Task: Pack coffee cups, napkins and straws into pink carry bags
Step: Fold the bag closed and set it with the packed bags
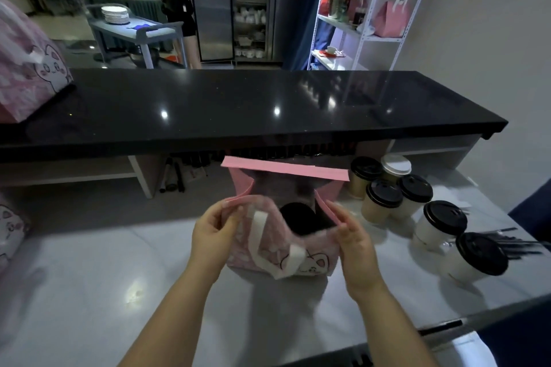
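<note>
Black glossy stone counter [238, 104] runs across the whole view ahead of you. Below it and nearer lies the white glossy worktop [89, 277] at which you stand. A white metal shelving rack [369, 36] stands by the far right wall, with pink bags on its shelves. The pink carry bag with a cartoon cat print [316, 262] stands upright on the worktop, central and directly in front of you, with its mouth open. Its far flap rises as a flat pink band just under the counter's overhang, and its white fabric handle strap [259, 226] droops over the near wall. A second pink cat-print bag [26, 68] sits on the left end of the black counter, well apart from yours. Six paper coffee cups [375, 211] stand in a loose cluster on the worktop just to the right of the carry bag; five have black lids and the one at the back has a white lid [396, 164]. Your left hand [213, 235] pinches the near-left rim of the bag between thumb and curled fingers. Your right hand [354, 244] pinches the near-right rim the same way, and the mouth gapes between the two. Inside the bag a round black cup lid [298, 216] shows in the opening; the cup beneath it is hidden by the bag wall. Thin black straws [518, 244] lie on the worktop at the far right, beside the nearest cup, too blurred to count.
</note>
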